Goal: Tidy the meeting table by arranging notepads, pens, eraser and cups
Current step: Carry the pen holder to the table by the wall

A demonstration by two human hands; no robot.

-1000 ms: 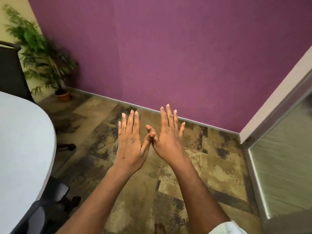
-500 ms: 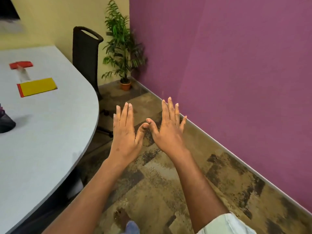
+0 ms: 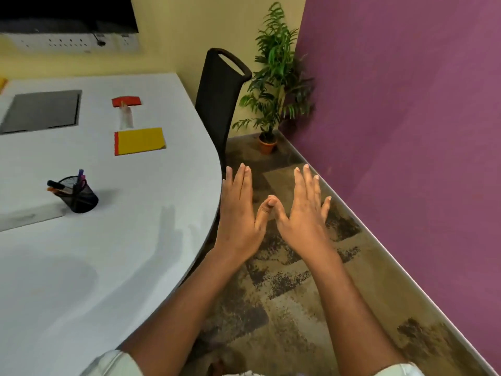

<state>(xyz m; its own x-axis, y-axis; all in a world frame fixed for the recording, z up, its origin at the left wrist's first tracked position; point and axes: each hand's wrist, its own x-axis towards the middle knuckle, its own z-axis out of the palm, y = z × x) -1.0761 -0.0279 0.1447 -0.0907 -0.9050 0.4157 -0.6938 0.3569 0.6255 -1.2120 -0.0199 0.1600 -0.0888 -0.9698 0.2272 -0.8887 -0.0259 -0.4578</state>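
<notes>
L hand (image 3: pixel 238 215): flat, back up, fingers straight & close together, holding nothing; over the Floor, just beside the Table's curved edge.
R hand (image 3: pixel 305 218): flat too, fingers straight & a bit spread, nothing in it; thumb tip touching L thumb tip.
Table (image 3: pixel 108 267): white, rounded end, to the left of both hands.
Yellow notepad (image 3: pixel 139 141): flat on tabletop, red strip down its left side; beyond the hands, near the right edge.
Red notepad (image 3: pixel 126 101): flat, further back, apart from the yellow one.
Clear item (image 3: pixel 126 118): betw. the two pads; too blurry, poss. a cup, can't tell.
Pen holder (image 3: pixel 78 196): black mesh, on tabletop, well left of hands.
Pens (image 3: pixel 80 176): several in the holder, purple one sticking up, dark marker leaning out left.
Grey panel (image 3: pixel 43 111): set into tabletop, back left.
Chair (image 3: pixel 221 96): black, at the far right side, betw. Table & Plant.
Plant (image 3: pixel 276 77): potted, in corner by the purple wall.
Floor (image 3: pixel 298 294): patterned brown carpet.
Screen (image 3: pixel 67 12): dark, top left; socket strip under it.
</notes>
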